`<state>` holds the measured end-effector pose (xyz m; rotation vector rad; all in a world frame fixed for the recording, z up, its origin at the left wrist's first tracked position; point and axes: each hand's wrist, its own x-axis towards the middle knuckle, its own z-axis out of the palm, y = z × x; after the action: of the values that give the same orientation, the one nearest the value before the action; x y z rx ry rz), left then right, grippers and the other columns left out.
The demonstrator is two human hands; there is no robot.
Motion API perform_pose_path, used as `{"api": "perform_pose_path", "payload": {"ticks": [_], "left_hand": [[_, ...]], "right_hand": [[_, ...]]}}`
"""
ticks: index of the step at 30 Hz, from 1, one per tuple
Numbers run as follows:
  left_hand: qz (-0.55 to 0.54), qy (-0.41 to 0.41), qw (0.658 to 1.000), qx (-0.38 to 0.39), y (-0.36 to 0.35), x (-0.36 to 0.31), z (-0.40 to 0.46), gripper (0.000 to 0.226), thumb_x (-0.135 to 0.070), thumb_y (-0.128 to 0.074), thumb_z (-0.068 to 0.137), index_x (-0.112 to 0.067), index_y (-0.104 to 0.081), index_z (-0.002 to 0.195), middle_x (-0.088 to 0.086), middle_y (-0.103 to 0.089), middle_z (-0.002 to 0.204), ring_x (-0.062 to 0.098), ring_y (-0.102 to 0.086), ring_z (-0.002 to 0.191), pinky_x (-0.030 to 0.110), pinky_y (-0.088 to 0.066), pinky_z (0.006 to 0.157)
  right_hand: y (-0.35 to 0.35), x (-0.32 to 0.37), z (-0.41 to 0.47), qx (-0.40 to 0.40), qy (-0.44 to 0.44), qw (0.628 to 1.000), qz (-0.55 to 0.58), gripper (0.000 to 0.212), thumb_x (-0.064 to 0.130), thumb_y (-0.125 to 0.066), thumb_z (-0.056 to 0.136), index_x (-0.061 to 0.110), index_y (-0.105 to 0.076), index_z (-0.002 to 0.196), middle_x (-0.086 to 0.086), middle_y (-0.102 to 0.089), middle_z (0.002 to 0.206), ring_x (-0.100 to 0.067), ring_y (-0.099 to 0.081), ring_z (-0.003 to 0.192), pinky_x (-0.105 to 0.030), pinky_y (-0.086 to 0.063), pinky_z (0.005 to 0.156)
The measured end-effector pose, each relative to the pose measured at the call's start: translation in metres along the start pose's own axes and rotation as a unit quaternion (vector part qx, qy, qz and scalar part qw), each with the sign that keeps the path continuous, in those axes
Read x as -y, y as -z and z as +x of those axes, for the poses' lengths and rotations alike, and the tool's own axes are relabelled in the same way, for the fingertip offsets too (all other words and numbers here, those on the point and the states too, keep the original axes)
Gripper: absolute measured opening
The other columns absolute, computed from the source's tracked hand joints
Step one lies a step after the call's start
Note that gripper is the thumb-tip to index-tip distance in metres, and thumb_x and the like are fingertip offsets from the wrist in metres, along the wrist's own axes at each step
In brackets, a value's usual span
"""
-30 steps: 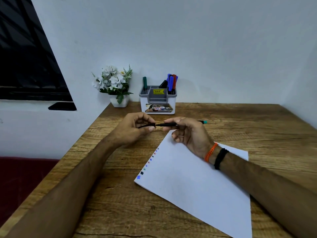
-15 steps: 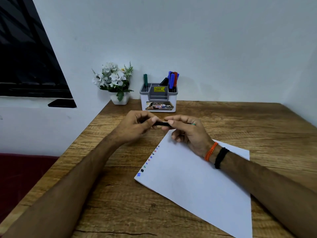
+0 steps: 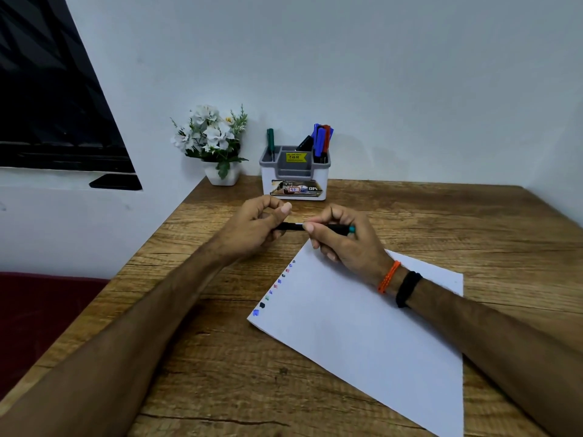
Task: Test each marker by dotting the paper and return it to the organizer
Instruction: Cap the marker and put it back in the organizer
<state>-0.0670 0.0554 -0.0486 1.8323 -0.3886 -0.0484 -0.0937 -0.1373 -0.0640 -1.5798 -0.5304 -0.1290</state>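
A thin black marker with a teal end lies level between both hands, above the paper's far corner. My left hand grips its left end, likely the cap, with curled fingers. My right hand pinches the barrel, and the teal tip pokes out past its knuckles. The white paper lies slanted on the desk, with a row of several coloured dots along its left edge. The white and grey organizer stands at the back by the wall. It holds a green marker on the left and blue, red and black ones on the right.
A small white pot of white flowers stands left of the organizer at the desk's back corner. The wooden desk ends at a left edge over a dark red surface. A dark window fills the upper left.
The hands came together over the marker half a second ago. Now they sit slightly further apart, with more of the black barrel and the teal end showing.
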Motion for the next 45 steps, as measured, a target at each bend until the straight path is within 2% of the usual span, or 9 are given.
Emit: {"api": "perform_pose_path", "payload": {"ticks": [10, 15, 17, 20, 24, 27, 32, 39, 45], "left_hand": [[-0.013, 0.004, 1.0, -0.006, -0.003, -0.005, -0.001, 0.015, -0.031, -0.055, 0.095, -0.016, -0.051, 0.095, 0.0, -0.056, 0.054, 0.009, -0.043, 0.043, 0.024, -0.032, 0.046], [-0.015, -0.001, 1.0, -0.027, 0.0, -0.007, 0.0, 0.026, -0.035, -0.059, 0.089, -0.013, -0.052, 0.101, 0.005, -0.058, 0.061, 0.007, -0.053, 0.048, 0.021, -0.043, 0.048], [-0.05, -0.007, 0.998, -0.043, 0.003, -0.007, 0.0, 0.03, -0.032, -0.064, 0.083, -0.013, -0.052, 0.102, 0.008, -0.063, 0.068, 0.009, -0.058, 0.052, 0.022, -0.05, 0.05], [-0.165, 0.008, 0.981, -0.099, 0.009, -0.008, 0.002, 0.031, -0.008, -0.066, 0.085, -0.008, -0.048, 0.11, 0.012, -0.068, 0.078, 0.011, -0.067, 0.058, 0.021, -0.057, 0.057], [-0.271, 0.013, 0.952, -0.139, 0.014, -0.013, 0.004, 0.035, 0.006, -0.066, 0.082, -0.009, -0.05, 0.109, 0.008, -0.073, 0.076, 0.017, -0.072, 0.069, 0.024, -0.06, 0.061], [-0.266, 0.001, 0.956, -0.128, 0.009, -0.02, 0.001, 0.044, -0.001, -0.071, 0.075, -0.009, -0.05, 0.113, 0.005, -0.074, 0.075, 0.017, -0.073, 0.071, 0.025, -0.06, 0.063], [-0.201, -0.039, 0.973, -0.103, -0.004, -0.03, -0.005, 0.058, -0.006, -0.077, 0.065, -0.01, -0.051, 0.117, 0.006, -0.071, 0.084, 0.014, -0.072, 0.077, 0.027, -0.058, 0.064], [-0.186, -0.057, 0.977, -0.091, -0.011, -0.03, -0.007, 0.053, 0.004, -0.075, 0.071, -0.011, -0.05, 0.115, 0.011, -0.07, 0.089, 0.015, -0.072, 0.075, 0.027, -0.058, 0.065], [-0.163, -0.055, 0.982, -0.083, -0.011, -0.03, -0.006, 0.052, -0.004, -0.077, 0.069, -0.014, -0.052, 0.114, 0.006, -0.071, 0.086, 0.015, -0.071, 0.076, 0.029, -0.058, 0.065]], "right_hand": [[0.001, -0.001, -0.001, 0.006, 0.017, 1.0, -0.007, 0.019, 0.005, -0.065, 0.092, 0.016, -0.06, 0.077, -0.011, -0.059, 0.06, -0.007, -0.044, 0.039, -0.016, -0.035, 0.04], [0.0, 0.001, 0.0, -0.009, 0.002, 1.0, -0.003, 0.007, 0.008, -0.068, 0.089, 0.001, -0.067, 0.089, -0.013, -0.067, 0.068, -0.01, -0.049, 0.042, -0.018, -0.04, 0.043], [-0.002, 0.003, 0.001, -0.021, -0.012, 1.0, 0.02, 0.012, 0.008, -0.066, 0.091, -0.004, -0.068, 0.093, -0.014, -0.071, 0.073, -0.011, -0.052, 0.045, -0.019, -0.042, 0.045], [-0.002, 0.004, 0.006, -0.027, -0.035, 0.998, 0.037, 0.015, 0.005, -0.061, 0.093, -0.002, -0.069, 0.104, -0.015, -0.075, 0.085, -0.012, -0.059, 0.052, -0.021, -0.044, 0.047], [-0.001, 0.003, 0.005, -0.023, -0.005, 0.997, -0.077, 0.024, 0.009, -0.074, 0.085, 0.014, -0.067, 0.108, -0.007, -0.077, 0.084, -0.011, -0.068, 0.068, -0.026, -0.053, 0.067], [-0.005, 0.006, 0.004, -0.009, 0.018, 0.987, -0.159, 0.054, 0.012, -0.078, 0.081, 0.024, -0.053, 0.127, 0.0, -0.077, 0.082, -0.009, -0.07, 0.074, -0.029, -0.053, 0.07], [-0.008, 0.019, 0.01, 0.002, 0.109, 0.955, -0.275, 0.104, 0.014, -0.081, 0.077, 0.034, -0.013, 0.154, 0.007, -0.071, 0.085, -0.006, -0.069, 0.07, -0.013, -0.05, 0.062], [-0.002, 0.025, 0.011, 0.029, 0.134, 0.946, -0.294, 0.111, 0.013, -0.082, 0.075, 0.043, -0.008, 0.153, 0.0, -0.071, 0.088, -0.006, -0.07, 0.066, -0.014, -0.052, 0.06], [-0.001, 0.028, 0.012, 0.017, 0.137, 0.945, -0.296, 0.094, 0.02, -0.079, 0.081, 0.039, -0.02, 0.152, 0.005, -0.069, 0.079, -0.005, -0.068, 0.058, -0.015, -0.052, 0.059]]}}
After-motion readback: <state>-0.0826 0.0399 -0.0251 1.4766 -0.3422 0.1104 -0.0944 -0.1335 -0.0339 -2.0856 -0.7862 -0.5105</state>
